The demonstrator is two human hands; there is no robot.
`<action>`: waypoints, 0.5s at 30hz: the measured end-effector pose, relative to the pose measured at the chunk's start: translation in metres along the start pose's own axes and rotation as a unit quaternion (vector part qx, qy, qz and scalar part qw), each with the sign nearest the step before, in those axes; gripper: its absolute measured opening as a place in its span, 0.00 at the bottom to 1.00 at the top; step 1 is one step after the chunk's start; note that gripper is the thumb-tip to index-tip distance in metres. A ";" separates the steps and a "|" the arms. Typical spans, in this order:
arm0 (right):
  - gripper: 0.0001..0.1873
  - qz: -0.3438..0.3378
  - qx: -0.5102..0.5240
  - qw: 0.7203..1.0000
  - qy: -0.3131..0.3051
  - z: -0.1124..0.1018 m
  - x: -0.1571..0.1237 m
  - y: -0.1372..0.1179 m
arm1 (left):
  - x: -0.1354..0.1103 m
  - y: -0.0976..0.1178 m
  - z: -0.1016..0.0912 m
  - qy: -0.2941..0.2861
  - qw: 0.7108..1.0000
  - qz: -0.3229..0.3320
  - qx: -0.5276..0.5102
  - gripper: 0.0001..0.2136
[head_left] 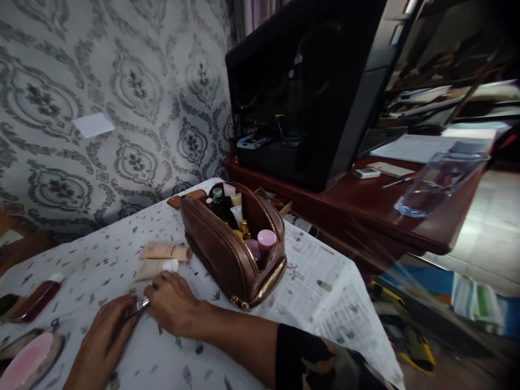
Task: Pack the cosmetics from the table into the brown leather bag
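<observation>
My left hand [106,331] is closed around a small slim cosmetic tube [137,307], with a shiny silver part showing between my hands. The fingers of my right hand [173,303] are curled at its other end. Just beyond them, two beige squeeze tubes [164,251] lie side by side, the nearer one with a white cap. To the right of these stands an unzipped brown makeup bag [211,246]. Inside it are a pink-lidded jar [267,238], a dark bottle with a green top [218,199], a white tube [236,215] and other cosmetics.
On the patterned white cloth [317,271], a dark red bottle [37,298] and a pink round item [28,357] lie at left. Behind the bag is an orange-brown object [193,196]. A dark red desk [349,208] at right bears a black glass-sided case [300,97] and a clear bottle [441,179].
</observation>
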State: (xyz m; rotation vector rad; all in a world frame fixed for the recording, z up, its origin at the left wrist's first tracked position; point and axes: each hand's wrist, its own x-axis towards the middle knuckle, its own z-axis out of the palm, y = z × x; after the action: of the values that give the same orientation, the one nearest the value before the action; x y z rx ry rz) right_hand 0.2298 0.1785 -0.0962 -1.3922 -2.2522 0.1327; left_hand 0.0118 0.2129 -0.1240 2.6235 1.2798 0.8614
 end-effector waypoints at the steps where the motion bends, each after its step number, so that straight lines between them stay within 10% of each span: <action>1: 0.09 0.000 -0.003 1.000 -0.006 0.000 0.000 0.000 | 0.000 -0.002 0.001 0.001 1.000 0.003 0.005 0.20; 15: 0.18 -0.024 -0.018 0.999 0.024 -0.012 -0.006 -0.002 | 0.014 -0.002 0.004 -0.012 0.990 -0.075 0.121 0.20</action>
State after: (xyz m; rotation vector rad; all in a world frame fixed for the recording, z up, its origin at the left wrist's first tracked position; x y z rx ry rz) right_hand 0.2355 0.1707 -0.0872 -1.3449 -2.2569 0.0439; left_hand 0.0195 0.2249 -0.1221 2.6582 1.6450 0.6893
